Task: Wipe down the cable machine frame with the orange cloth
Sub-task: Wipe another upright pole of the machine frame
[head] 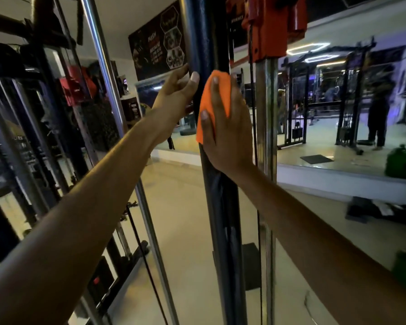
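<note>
A dark upright post of the cable machine frame [223,207] runs from top to bottom through the middle of the head view. My right hand [225,127] presses the orange cloth [205,106] flat against the post at about chest height, its fingers spread over the cloth. My left hand [176,95] holds the left side of the same post just above and beside the cloth, with the thumb on the front and the fingers wrapped behind it.
A chrome guide rod [117,113] slants down on the left and another chrome rod [266,137] stands right of the post under a red carriage [271,26]. A black cable [256,137] hangs between them. A wall mirror [338,102] is behind.
</note>
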### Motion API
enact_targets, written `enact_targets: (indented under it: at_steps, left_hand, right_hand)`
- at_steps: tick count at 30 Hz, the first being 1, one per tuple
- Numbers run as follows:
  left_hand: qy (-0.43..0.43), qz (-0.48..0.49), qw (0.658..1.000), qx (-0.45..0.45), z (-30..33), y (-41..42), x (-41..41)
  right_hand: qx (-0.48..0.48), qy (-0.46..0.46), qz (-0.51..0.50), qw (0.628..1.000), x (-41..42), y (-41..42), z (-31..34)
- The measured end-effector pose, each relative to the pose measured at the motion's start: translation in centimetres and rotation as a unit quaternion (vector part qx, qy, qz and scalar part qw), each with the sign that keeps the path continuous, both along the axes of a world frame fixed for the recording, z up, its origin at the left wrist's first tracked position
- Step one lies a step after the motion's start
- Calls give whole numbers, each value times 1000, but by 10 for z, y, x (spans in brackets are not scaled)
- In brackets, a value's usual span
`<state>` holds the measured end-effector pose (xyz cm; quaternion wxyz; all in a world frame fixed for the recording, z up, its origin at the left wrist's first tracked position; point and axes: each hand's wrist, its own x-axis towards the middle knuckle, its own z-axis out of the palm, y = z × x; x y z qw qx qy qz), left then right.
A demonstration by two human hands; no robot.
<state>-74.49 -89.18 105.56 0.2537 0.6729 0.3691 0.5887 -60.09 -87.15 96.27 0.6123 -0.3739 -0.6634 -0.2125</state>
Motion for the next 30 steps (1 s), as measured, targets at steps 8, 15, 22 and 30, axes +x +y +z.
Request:
enact_targets:
  at_steps: [8,15,22,30]
  left_hand:
    - [-23,-42,999,10,-30,1,4]
    - [-35,-42,998,-17,-42,-3,5]
    - [-39,-24,998,-36,-60,-5,4]
    - [-20,-39,997,-63,-95,-7,1]
  right_hand:
    - [-92,-22,18,995,-1,-14,-132]
    - [-77,5,4,997,-6,-12,-76]
    - [-73,-6,-15,997,-6,-11,-98]
    - [-151,1,38,988,-5,-19,-174]
